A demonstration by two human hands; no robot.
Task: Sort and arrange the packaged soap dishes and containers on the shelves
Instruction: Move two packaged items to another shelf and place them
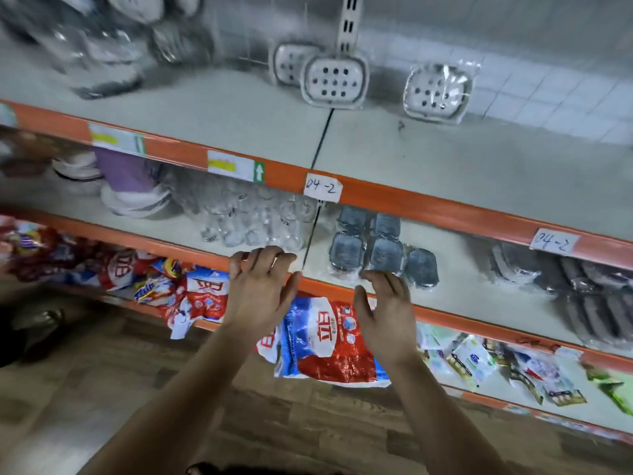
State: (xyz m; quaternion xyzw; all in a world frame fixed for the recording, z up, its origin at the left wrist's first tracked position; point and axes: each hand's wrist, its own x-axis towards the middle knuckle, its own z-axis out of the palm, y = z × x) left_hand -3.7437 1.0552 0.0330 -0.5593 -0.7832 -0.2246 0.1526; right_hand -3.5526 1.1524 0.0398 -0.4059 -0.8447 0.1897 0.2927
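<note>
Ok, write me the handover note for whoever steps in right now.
Left hand: empty, fingers at the middle shelf edge.
Right hand: empty, open, just before the dark packaged soap dishes.
Those five sit clustered on the middle shelf; three white soap dishes lean at the back of the top shelf.
Left to do: tidy the dark cluster, probably close up the white ones.

At frame centre, the left hand and right hand hover, fingers relaxed, at the middle shelf edge, perhaps touching it. Grey packaged soap dishes lie just beyond.
</note>
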